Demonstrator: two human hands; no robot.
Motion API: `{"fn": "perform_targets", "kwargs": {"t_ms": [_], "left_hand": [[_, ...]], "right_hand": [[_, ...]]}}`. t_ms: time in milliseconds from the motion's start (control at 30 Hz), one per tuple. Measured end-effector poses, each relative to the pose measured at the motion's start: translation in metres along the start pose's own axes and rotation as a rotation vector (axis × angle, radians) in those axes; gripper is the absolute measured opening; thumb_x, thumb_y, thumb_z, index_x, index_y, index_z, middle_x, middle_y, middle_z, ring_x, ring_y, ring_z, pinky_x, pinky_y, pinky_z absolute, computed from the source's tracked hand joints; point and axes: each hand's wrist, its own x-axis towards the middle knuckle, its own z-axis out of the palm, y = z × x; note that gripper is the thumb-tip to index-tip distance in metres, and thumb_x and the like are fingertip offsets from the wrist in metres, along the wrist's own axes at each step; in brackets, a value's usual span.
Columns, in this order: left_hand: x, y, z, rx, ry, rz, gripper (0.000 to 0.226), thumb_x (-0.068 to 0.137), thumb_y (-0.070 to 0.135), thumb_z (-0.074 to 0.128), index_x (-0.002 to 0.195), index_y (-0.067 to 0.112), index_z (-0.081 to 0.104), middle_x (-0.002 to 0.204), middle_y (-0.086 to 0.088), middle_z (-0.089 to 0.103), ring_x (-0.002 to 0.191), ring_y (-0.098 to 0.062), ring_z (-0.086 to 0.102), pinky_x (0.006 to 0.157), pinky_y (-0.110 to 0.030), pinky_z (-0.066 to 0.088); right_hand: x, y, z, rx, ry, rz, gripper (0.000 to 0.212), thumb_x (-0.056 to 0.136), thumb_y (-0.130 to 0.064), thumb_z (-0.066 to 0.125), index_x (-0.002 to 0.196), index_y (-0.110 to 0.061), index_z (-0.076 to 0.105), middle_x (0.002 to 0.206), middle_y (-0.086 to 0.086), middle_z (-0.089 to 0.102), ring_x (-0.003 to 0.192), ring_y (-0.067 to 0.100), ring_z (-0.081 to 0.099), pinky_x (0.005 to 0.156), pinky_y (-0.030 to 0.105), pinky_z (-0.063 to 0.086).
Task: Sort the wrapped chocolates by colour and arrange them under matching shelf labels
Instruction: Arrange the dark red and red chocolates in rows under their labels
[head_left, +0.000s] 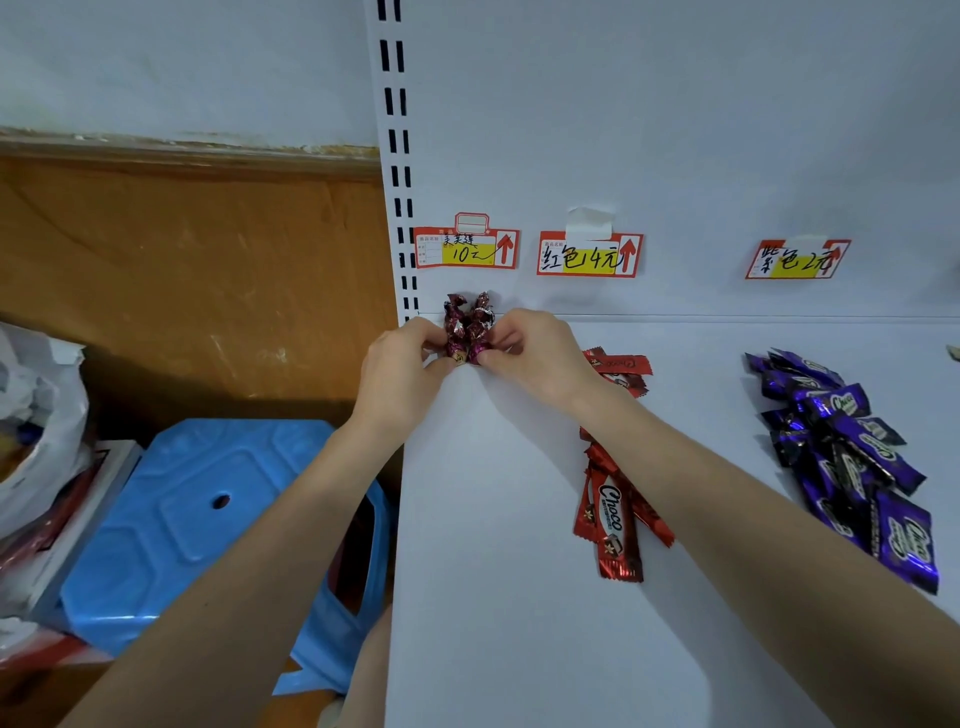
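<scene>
Several maroon chocolates pinched by left hand, right hand, red bars, purple bars on shelf

White shelf with white back panel; slotted upright at its left edge. Left of it: wall pale above, orange-brown panel below. Blue plastic stool and white plastic bag sit low beside the shelf.

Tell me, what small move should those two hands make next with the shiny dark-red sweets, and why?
Probably let go and draw back. The left hand and right hand both pinch the dark-red sweets, which already seem to sit at the back of the shelf, right under the left label. Nothing more looks needed there.
</scene>
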Motion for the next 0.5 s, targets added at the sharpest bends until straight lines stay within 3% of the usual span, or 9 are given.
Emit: {"fn": "perform_targets", "kwargs": {"t_ms": [133,300,367,500], "left_hand": [[0.0,-0.0005,-0.0002,-0.038,0.018,0.001,0.022,0.086,0.006,0.064,0.108,0.004,0.066,0.105,-0.009,0.067,0.086,-0.011,0.051,0.073,-0.013,0.035],[-0.0003,-0.0009,0.0008,-0.049,0.012,-0.003,0.022,0.087,0.005,0.062,0.108,0.005,0.066,0.105,-0.008,0.068,0.085,-0.01,0.051,0.075,-0.016,0.037],[-0.0013,-0.0006,0.0005,-0.05,0.012,0.008,0.023,0.087,0.005,0.062,0.11,0.005,0.066,0.107,-0.008,0.067,0.086,-0.009,0.05,0.077,-0.017,0.038],[-0.005,-0.0017,0.0,-0.052,0.014,0.026,0.024,0.088,0.007,0.061,0.112,0.007,0.065,0.11,-0.006,0.066,0.089,-0.008,0.049,0.074,-0.014,0.035]], "right_hand": [[0.0012,0.0009,0.0002,-0.011,-0.003,-0.006,0.016,0.081,-0.011,0.068,0.094,-0.003,0.064,0.09,0.003,0.064,0.079,0.01,0.054,0.066,0.016,0.037],[0.0021,0.0,0.0008,-0.019,-0.002,-0.013,0.016,0.082,-0.009,0.066,0.096,-0.003,0.065,0.096,0.008,0.067,0.081,0.012,0.055,0.066,0.014,0.035],[0.002,-0.0004,0.0003,-0.005,-0.003,0.003,0.017,0.081,-0.008,0.066,0.097,-0.003,0.064,0.094,0.007,0.067,0.084,0.014,0.059,0.069,0.014,0.038],[-0.0014,-0.002,-0.0023,0.017,-0.03,0.015,0.022,0.08,-0.011,0.069,0.1,-0.006,0.061,0.079,-0.002,0.058,0.073,0.009,0.055,0.057,0.004,0.039]]}}
